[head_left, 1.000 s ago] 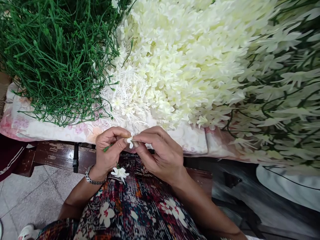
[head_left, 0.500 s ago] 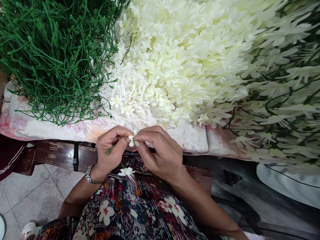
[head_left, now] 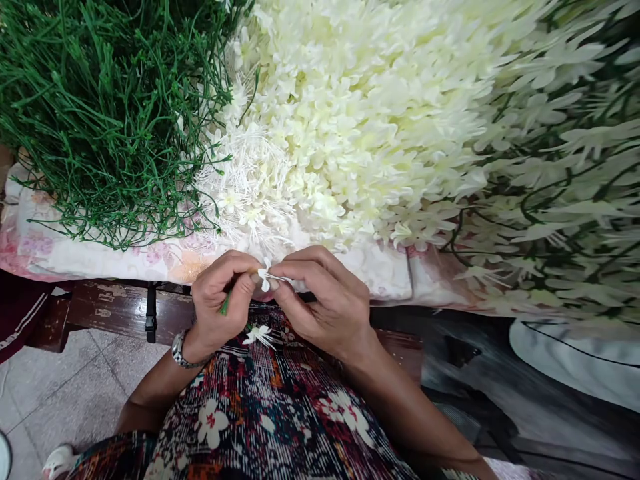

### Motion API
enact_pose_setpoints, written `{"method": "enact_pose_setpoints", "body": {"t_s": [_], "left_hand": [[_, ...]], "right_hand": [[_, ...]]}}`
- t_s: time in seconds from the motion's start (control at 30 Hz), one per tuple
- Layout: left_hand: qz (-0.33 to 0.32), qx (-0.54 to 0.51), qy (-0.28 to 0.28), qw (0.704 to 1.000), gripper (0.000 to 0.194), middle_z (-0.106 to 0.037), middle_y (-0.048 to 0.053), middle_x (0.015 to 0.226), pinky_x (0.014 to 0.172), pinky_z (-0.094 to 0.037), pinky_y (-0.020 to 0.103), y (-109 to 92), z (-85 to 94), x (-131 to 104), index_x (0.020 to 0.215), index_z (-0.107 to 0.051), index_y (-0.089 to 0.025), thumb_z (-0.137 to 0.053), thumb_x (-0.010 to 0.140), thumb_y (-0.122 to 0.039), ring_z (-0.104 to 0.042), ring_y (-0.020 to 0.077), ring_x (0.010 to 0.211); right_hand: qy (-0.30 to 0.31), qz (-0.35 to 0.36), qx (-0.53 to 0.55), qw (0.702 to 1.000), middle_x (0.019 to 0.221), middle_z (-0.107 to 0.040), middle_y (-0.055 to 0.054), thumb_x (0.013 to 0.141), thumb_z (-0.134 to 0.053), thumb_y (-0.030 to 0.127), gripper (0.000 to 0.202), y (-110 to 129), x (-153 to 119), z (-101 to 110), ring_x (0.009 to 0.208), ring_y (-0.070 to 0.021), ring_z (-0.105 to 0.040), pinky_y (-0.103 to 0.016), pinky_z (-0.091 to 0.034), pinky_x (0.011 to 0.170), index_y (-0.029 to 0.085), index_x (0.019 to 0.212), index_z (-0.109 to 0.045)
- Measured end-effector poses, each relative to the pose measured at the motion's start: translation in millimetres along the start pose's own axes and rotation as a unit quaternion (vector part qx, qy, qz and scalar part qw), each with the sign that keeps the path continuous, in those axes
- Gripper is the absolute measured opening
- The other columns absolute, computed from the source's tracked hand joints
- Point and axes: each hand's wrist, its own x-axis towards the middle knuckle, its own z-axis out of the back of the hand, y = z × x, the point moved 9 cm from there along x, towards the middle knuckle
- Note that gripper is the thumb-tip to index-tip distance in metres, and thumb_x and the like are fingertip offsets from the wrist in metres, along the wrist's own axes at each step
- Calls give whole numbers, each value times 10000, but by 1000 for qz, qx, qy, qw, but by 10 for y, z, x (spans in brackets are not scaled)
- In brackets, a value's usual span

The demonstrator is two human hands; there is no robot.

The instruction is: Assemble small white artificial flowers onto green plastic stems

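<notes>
My left hand [head_left: 223,297] is closed in a pinch at the base of a small white artificial flower [head_left: 265,280]. Part of a green stem [head_left: 225,305] shows inside that hand. My right hand [head_left: 325,300] meets it from the other side, thumb and forefinger pinched on the thin white stamens [head_left: 278,277] that stick out of the petals. Below the hands hangs another white artificial flower [head_left: 259,335] with stamens, in front of my patterned clothing; what holds it is hidden.
Green artificial stems [head_left: 115,127] are heaped at the back left. Beside them lie loose white stamens [head_left: 250,160] and a large pile of pale petals [head_left: 370,127]. Flowers on green stems [head_left: 560,220] fill the right. A flowered cloth [head_left: 95,257] covers the table.
The right hand has drawn slightly to the right, and a length of white stamens now shows between the petals and its fingertips. My left hand keeps its pinch.
</notes>
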Motion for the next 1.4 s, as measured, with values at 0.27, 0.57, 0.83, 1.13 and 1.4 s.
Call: {"method": "enact_pose_setpoints", "body": {"t_s": [0.27, 0.57, 0.83, 1.13, 1.4], "left_hand": [[32, -6, 45, 998, 104, -537, 3, 656, 541, -399, 213, 56, -94, 11, 721, -581, -157, -497, 772, -122, -486, 88, 597], [73, 50, 113, 990, 125, -576, 18, 759, 585, -440, 216, 59, -184, 38, 839, -563, -156, -451, 787, -136, -544, 102, 668], [35, 192, 185, 963, 170, -537, -1, 680, 568, -399, 225, -49, -410, 95, 770, -507, -153, -383, 721, -48, -495, 103, 629], [26, 238, 233, 943, 164, -520, -5, 656, 530, -371, 233, -88, -543, 65, 739, -465, -152, -428, 635, -30, -480, 112, 598], [-16, 83, 141, 986, 141, -534, -21, 640, 546, -392, 180, -161, -399, 43, 790, -553, -153, -439, 791, -71, -488, 61, 572]], "right_hand": [[-33, 32, -31, 998, 704, -550, -18, 689, -558, 68, 157, 32, -46, 0, 660, -108, -527, -242, -455, 568, 159, 816, -551], [-24, -192, 256, 947, 677, -506, 25, 736, -508, 83, 101, -452, -133, -4, 624, -74, -480, -217, -382, 558, 176, 715, -543], [-19, -71, 239, 968, 859, -577, -19, 713, -534, 75, 148, -125, -54, 227, 776, -123, -550, -271, -441, 649, 193, 793, -572], [-28, 53, 80, 995, 829, -589, -40, 703, -543, 49, 212, 64, -58, 222, 779, -121, -564, -261, -485, 619, 169, 879, -544], [-56, 0, 124, 991, 794, -575, -29, 700, -529, 40, 193, -105, -83, 277, 737, -117, -556, -263, -466, 602, 174, 837, -548]]}}
